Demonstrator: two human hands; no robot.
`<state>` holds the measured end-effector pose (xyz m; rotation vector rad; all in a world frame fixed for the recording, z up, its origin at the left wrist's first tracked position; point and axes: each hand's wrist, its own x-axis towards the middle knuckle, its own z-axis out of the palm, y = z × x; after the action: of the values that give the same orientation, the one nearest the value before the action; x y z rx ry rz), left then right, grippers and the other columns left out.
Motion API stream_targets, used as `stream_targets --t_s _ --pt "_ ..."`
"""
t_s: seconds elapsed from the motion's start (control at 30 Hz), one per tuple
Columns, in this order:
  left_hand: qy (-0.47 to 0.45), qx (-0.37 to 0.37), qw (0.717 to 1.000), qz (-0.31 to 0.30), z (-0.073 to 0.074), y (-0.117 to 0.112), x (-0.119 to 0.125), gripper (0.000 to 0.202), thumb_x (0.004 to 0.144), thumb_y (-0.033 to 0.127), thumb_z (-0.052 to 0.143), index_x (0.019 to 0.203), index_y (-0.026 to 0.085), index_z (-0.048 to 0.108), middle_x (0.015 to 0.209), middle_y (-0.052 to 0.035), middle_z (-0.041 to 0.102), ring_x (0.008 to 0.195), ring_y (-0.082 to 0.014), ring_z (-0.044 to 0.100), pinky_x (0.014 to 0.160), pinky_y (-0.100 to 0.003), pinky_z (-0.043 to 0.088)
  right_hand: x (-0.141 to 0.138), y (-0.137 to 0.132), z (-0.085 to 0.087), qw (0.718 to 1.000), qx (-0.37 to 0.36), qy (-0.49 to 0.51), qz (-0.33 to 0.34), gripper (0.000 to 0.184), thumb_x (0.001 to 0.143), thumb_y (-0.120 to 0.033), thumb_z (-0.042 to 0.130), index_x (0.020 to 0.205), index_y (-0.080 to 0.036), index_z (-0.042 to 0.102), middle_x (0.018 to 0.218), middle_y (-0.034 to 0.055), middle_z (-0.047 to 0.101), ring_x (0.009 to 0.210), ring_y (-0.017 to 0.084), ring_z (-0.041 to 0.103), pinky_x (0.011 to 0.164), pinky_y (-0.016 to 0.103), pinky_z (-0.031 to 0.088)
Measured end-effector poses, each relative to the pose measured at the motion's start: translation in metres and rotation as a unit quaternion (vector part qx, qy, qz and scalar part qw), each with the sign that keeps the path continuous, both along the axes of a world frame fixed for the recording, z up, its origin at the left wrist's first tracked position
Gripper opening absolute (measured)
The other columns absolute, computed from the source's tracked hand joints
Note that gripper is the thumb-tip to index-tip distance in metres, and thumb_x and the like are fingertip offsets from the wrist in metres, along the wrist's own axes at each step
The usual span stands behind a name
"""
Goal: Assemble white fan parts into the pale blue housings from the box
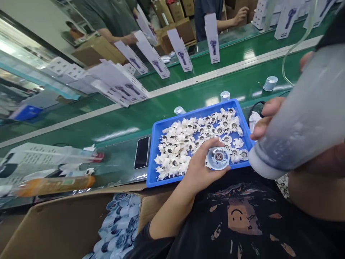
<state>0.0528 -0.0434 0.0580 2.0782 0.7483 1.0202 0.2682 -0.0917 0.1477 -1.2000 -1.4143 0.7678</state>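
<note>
My left hand [198, 169] is closed around a light-blue round fan housing [219, 158], its open face turned up with a reddish-brown centre showing. Below and behind that hand lies a blue tray [152, 158] full of white fan impellers [178, 144] with dark hubs. Very near the camera on the right, a large translucent bottle [304, 118] with a white end is tilted and blurred. My right hand [266, 118] grips it, fingertips showing along its far side; the rest of the hand is mostly hidden.
A cardboard box [67, 219] of light-blue housings stands lower left. A phone [142, 153] and an orange bottle [56, 185] lie left of the tray. Loose housings [270, 83] and printed white boxes [180, 50] stand along the green conveyor [107, 124]. Co-workers are opposite.
</note>
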Motion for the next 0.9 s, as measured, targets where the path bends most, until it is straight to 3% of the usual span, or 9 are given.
stream_targets --t_s 0.13,0.27,0.43,0.53,0.73,0.9 --pt "0.060 0.107 0.991 -0.053 0.017 -0.006 0.015 0.046 0.074 0.018 0.070 0.117 0.024 0.055 0.113 -0.0064 0.067 0.108 -0.0254 0.061 0.097 -0.045 0.048 -0.027 0.012 0.017 0.987 -0.006 0.160 0.031 0.095 0.072 -0.094 0.017 0.134 -0.027 0.043 0.101 0.0030 0.064 0.081 0.020 0.068 0.072 0.039 0.056" --pt "0.021 0.086 0.994 -0.067 0.025 -0.017 0.023 0.030 0.072 0.015 0.065 0.100 0.020 0.058 0.097 -0.0058 0.066 0.090 -0.0237 0.064 0.079 -0.040 0.054 -0.044 0.017 0.022 0.987 0.017 0.157 0.014 0.091 0.078 -0.090 0.024 0.145 -0.029 0.028 0.103 0.0053 0.062 0.089 0.024 0.068 0.075 0.041 0.056" --pt "-0.009 0.051 0.996 -0.077 0.027 -0.025 0.027 0.017 0.071 0.016 0.061 0.087 0.020 0.055 0.080 -0.0018 0.061 0.074 -0.0193 0.060 0.063 -0.034 0.050 -0.037 0.012 0.019 0.994 -0.058 0.059 0.065 0.088 0.078 -0.090 0.020 0.141 -0.032 0.038 0.115 0.0061 0.059 0.104 0.025 0.065 0.074 0.040 0.057" --pt "-0.021 0.052 0.995 -0.081 0.027 -0.023 0.029 0.016 0.070 0.015 0.059 0.084 0.020 0.053 0.078 -0.0012 0.058 0.072 -0.0179 0.058 0.059 -0.031 0.048 -0.032 0.008 0.017 0.993 -0.050 0.075 0.079 0.085 0.078 -0.089 0.021 0.135 -0.031 0.047 0.116 0.0056 0.060 0.096 0.022 0.066 0.070 0.036 0.058" --pt "-0.047 0.058 0.992 -0.105 0.023 -0.019 0.032 0.018 0.066 0.013 0.059 0.079 0.020 0.049 0.074 0.0006 0.053 0.065 -0.0150 0.052 0.056 -0.030 0.043 -0.028 0.006 0.009 0.980 0.017 0.165 0.109 0.067 0.081 -0.076 0.048 0.127 -0.028 0.054 0.103 0.0045 0.062 0.074 0.014 0.062 0.060 0.029 0.058" --pt "-0.045 0.019 0.993 -0.105 0.025 -0.022 0.031 0.018 0.068 0.013 0.061 0.080 0.019 0.050 0.074 0.0010 0.054 0.063 -0.0138 0.051 0.057 -0.029 0.042 -0.036 0.014 0.007 0.964 0.057 0.236 0.105 0.070 0.065 -0.069 0.073 0.123 -0.035 0.055 0.089 -0.0019 0.063 0.067 0.016 0.064 0.053 0.029 0.058"
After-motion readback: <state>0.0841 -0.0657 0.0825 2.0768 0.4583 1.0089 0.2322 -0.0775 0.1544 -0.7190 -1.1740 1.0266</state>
